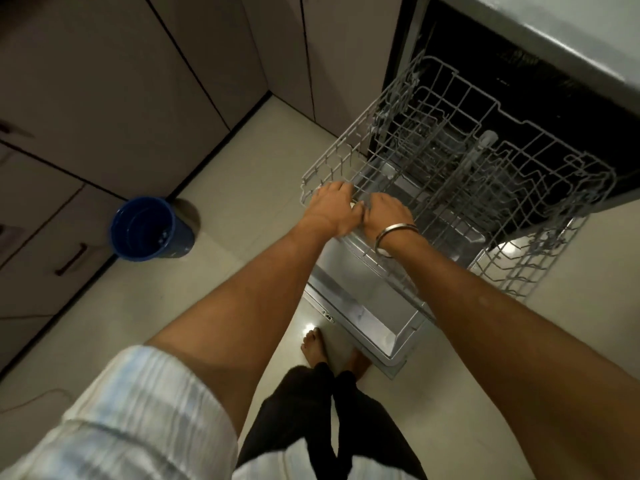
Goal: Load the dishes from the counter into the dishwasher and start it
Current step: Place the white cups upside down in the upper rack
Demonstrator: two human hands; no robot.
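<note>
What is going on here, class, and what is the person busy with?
A person stands at an open dishwasher with its door folded down. Both hands are on the front edge of the upper rack, which is pulled out: the left hand and the right hand lie side by side on the wire rim. The upper rack looks empty; no dish is in either hand. A lower rack shows beneath. A blue bucket stands on the floor nearby.

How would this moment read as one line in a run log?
left hand: grips upper rack front rim | right hand: grips same rim | rack: pulled out, no dishes visible | door: open
</note>
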